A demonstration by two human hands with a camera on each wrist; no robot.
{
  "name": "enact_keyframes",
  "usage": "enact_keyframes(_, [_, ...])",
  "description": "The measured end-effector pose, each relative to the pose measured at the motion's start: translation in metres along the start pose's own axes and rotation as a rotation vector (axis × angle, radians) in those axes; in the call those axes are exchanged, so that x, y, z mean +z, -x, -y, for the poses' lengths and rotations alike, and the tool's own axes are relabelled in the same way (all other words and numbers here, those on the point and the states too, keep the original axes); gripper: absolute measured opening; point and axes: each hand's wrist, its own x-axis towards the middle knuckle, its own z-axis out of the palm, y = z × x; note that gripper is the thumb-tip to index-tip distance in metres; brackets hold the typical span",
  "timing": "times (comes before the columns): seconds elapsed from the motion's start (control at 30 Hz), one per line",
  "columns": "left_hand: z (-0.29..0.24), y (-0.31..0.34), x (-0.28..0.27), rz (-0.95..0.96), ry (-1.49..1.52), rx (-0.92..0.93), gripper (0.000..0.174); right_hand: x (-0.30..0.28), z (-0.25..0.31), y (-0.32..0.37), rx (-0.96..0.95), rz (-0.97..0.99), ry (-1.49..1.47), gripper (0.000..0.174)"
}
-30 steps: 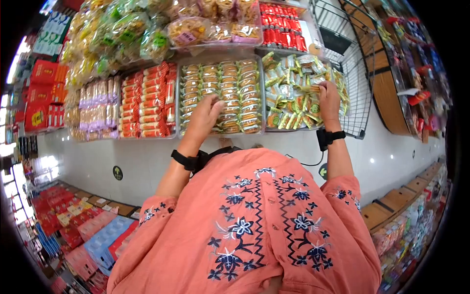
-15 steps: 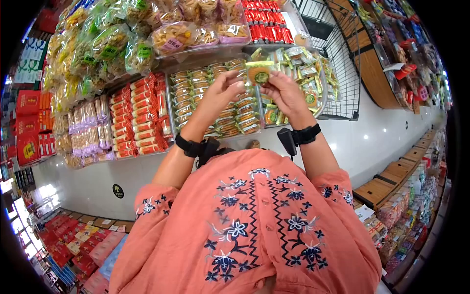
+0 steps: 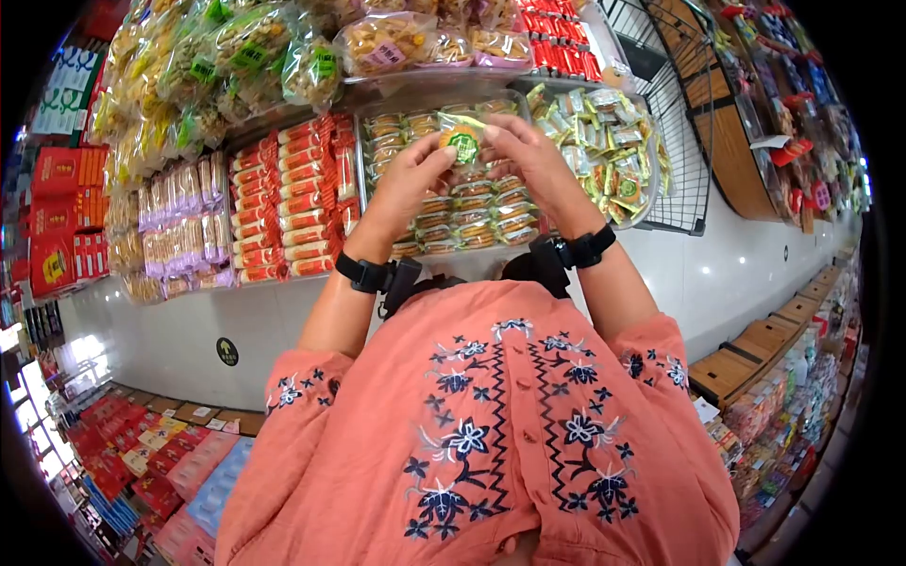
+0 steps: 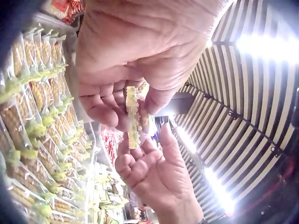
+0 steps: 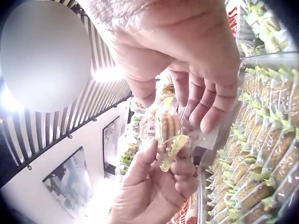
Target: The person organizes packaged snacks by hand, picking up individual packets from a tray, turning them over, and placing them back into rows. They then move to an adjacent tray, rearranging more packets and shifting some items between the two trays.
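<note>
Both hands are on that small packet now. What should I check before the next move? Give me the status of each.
1. Grip on the packet: ok. The left hand and the right hand each pinch an edge.
2. Packet off the shelf: ok. It is held in the air over the tray of biscuits.
3. Green label turned toward the head view: ok.
4. Wrapper unbroken: cannot tell. The hands cover its edges.
5. Tray of green packets uncovered: ok.
</note>
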Motion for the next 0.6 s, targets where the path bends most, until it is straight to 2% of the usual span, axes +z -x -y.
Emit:
enact_keyframes(0.07, [0.003, 0.002, -0.009, -0.001, -0.005, 0.001, 0.046, 0.006, 0.003, -0.007, 0.0, 0.075, 0.092, 0.044])
enact_keyframes(0.17, [-0.002, 0.009, -0.016, -0.114, -0.007, 0.016, 0.048, 0.014, -0.017, -0.024, 0.058, 0.07, -0.025, 0.036])
enact_keyframes(0.23, [-0.006, 0.012, -0.027, -0.165, -0.142, 0.02, 0.048, 0.024, -0.023, -0.031, 0.086, 0.052, -0.102, 0.028])
enact_keyframes(0.33, [0.0, 0.008, -0.054, -0.228, -0.307, 0.053, 0.045, 0.039, -0.042, -0.046, 0.07, 0.081, -0.109, 0.027])
enact_keyframes(0.5, [0.01, -0.029, -0.098, -0.4, -0.736, 0.321, 0.043, 0.055, -0.051, -0.084, -0.001, 0.079, 0.138, 0.023])
enact_keyframes(0.53, [0.006, -0.034, -0.099, -0.438, -0.813, 0.388, 0.043, 0.054, -0.054, -0.095, -0.068, 0.053, 0.257, 0.023])
enact_keyframes(0.6, [-0.002, -0.041, -0.101, -0.456, -0.88, 0.328, 0.041, 0.054, -0.059, -0.117, -0.206, 0.006, 0.498, 0.022])
